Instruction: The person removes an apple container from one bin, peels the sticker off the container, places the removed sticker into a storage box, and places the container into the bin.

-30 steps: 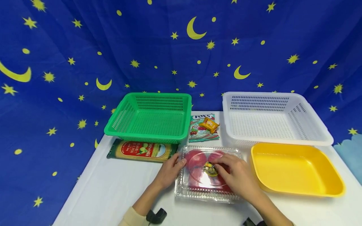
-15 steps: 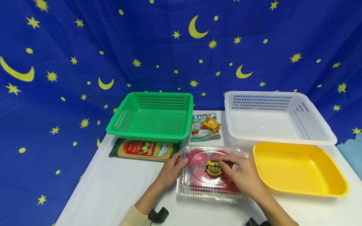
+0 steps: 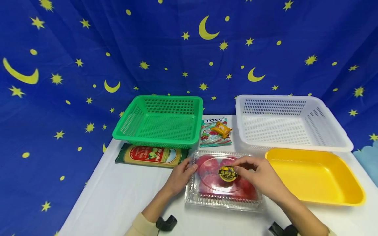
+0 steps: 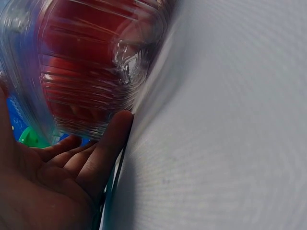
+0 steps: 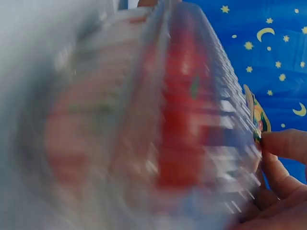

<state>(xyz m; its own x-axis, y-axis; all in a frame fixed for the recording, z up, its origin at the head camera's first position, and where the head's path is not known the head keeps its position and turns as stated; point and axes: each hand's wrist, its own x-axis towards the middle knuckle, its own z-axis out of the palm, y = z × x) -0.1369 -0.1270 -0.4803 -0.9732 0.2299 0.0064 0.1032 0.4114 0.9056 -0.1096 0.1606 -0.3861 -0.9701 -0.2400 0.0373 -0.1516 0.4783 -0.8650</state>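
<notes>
A blue curtain with yellow moons and stars hangs behind a white-covered table.

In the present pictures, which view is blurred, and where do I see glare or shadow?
Head view: fairly sharp, with glints on the clear container; left wrist view: the left hand looks dark, bright glare on the clear container's corner; right wrist view: clear container strongly blurred, starry backdrop clearer.

Right hand at sticker on box
</notes>
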